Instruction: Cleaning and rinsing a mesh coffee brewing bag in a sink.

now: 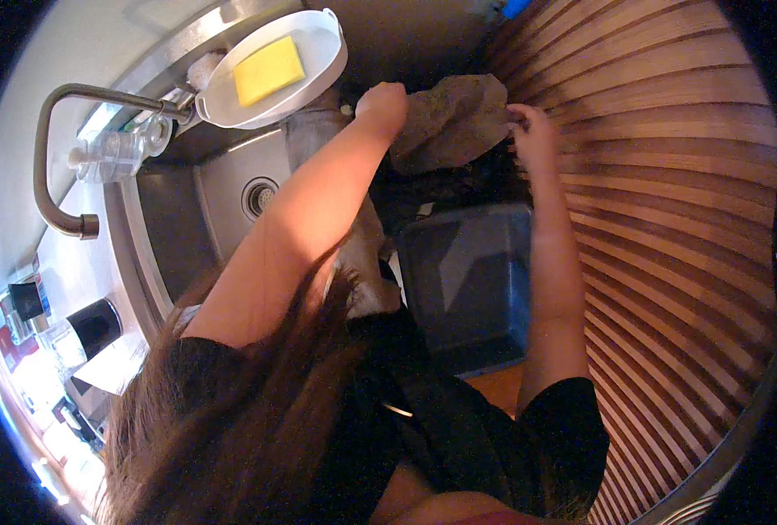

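A crumpled grey-brown sheet (451, 125), either cloth or paper, spreads between my two hands above a dark area beside the sink. My left hand (383, 108) is closed at its left edge, with the fingers bunched together. At the right edge, my right hand (534, 134) pinches it between thumb and fingers; the hand is slightly blurred. Below the sheet stands a blue-grey plastic tub (467, 289), in front of my body. My left forearm crosses over the stainless steel sink (231, 190) and hides part of it.
A white oval tray (211, 108) holding a yellow sponge cloth (269, 71) sits behind the sink. A curved metal faucet (50, 157) arches on the left near a clear plastic bottle (116, 157). Grey cloth (306, 138) drapes over the sink's edge. Wooden slats (664, 170) line the right.
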Tool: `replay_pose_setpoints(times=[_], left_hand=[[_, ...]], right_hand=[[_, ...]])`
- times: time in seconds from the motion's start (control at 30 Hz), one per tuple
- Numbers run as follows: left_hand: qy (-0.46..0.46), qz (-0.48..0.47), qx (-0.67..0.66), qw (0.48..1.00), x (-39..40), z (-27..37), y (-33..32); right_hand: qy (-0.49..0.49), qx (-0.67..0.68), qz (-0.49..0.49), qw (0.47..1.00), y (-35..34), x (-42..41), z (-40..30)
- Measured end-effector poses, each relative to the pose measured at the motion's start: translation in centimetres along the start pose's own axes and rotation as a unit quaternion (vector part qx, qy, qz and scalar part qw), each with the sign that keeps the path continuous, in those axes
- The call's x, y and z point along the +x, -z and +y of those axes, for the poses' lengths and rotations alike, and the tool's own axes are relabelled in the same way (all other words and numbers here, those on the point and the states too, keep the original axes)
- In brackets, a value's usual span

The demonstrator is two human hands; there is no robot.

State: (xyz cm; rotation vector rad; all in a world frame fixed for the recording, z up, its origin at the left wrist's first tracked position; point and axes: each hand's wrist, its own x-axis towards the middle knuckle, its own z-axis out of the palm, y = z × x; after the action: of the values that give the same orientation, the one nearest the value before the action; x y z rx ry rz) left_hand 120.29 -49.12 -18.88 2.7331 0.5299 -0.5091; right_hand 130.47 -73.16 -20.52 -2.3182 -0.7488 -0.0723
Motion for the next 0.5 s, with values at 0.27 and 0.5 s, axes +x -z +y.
replay_pose_setpoints(times=[0.27, 0.5], left_hand=[[0.024, -0.015, -0.039, 0.999, -0.5, 0.2, 0.8], [-0.008, 0.011, -0.018, 1.000, -0.6, 0.0, 1.3]], right_hand=[[-0.062, -0.017, 0.006, 0.998, 0.1, -1.2, -0.5], [0.071, -0.058, 0.051, 0.994, 0.8, -0.1, -0.7]])
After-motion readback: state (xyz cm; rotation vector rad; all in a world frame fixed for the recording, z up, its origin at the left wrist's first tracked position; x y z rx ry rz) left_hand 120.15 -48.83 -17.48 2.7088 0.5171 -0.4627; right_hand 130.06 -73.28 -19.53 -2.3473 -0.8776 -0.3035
